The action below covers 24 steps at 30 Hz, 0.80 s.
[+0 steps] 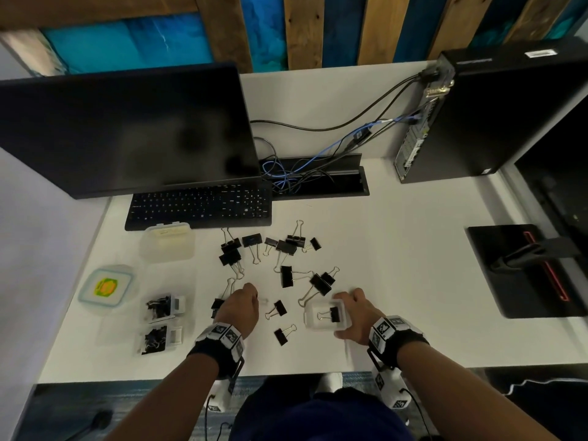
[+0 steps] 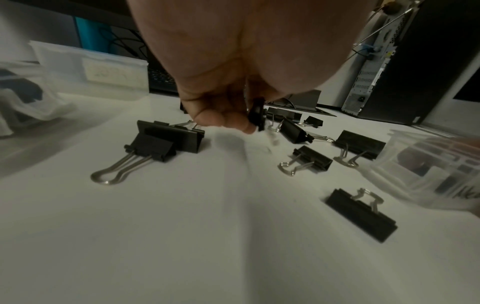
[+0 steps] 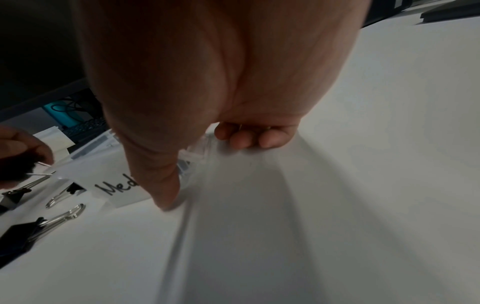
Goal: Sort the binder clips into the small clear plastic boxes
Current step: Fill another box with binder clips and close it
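Left hand [image 2: 228, 102] pinching a small binder clip [image 2: 257, 115] above the counter [image 1: 397, 249], right hand [image 1: 356, 316] grasping a clear box [image 1: 324, 315] holding one clip [image 1: 331, 314], loose clips [image 1: 288, 246] scattered beyond

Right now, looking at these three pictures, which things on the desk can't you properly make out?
- Label on the small clear plastic box in the right hand: right wrist view, the thumb covers everything after "Med".
- Small black binder clip pinched by the left hand: left wrist view, blurred and half behind the fingers.
- Two filled clear boxes: head view, contents too small to count.
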Tool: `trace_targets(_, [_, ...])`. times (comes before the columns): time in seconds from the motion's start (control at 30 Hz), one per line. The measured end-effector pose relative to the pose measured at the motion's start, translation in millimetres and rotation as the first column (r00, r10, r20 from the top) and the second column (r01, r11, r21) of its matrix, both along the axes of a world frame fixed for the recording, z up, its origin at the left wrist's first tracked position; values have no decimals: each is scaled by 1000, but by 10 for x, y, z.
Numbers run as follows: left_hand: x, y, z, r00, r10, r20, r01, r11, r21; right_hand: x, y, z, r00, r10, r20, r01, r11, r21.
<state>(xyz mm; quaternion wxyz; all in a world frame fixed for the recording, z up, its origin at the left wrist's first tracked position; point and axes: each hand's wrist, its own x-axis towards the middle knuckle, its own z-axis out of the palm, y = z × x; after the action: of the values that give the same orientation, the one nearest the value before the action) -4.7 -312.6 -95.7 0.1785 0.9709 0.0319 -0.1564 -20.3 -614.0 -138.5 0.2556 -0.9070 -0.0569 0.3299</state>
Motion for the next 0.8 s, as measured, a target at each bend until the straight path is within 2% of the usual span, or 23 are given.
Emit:
trace_targets(0.1, [16,-11,24,1000,8,-15,-8,1000,10,0,8,8,1000,3,-7,-3,1000,-3])
trace_targets(0.2, [3,-61,31,1000,-8,21,11,994,-108,-2,13,31,1000,3,-11,-3,1000,-3])
trace_targets(0.27, [-8,-167,69,996,-91,25,94,977,-192,-2,16,44,1000,2,-10,-2,1000,-5])
trace_targets(0.37, [-11,-440,177,953,-302,5,298,937,-185,4,13,56,1000,4,-11,-5,1000,-10])
trace_targets(0.5, [-21,-849,261,938,-344,37,340,895,-290,1,15,54,1000,4,5,-4,1000,-14])
trace_targets(0.63, [-7,-1049,190,889,-458,27,451,861,-238,-16,13,38,999,7,33,-6,1000,-16])
trace_targets(0.8, [5,-1194,190,865,-500,44,497,838,-227,-15,5,26,999,7,40,-6,1000,-23])
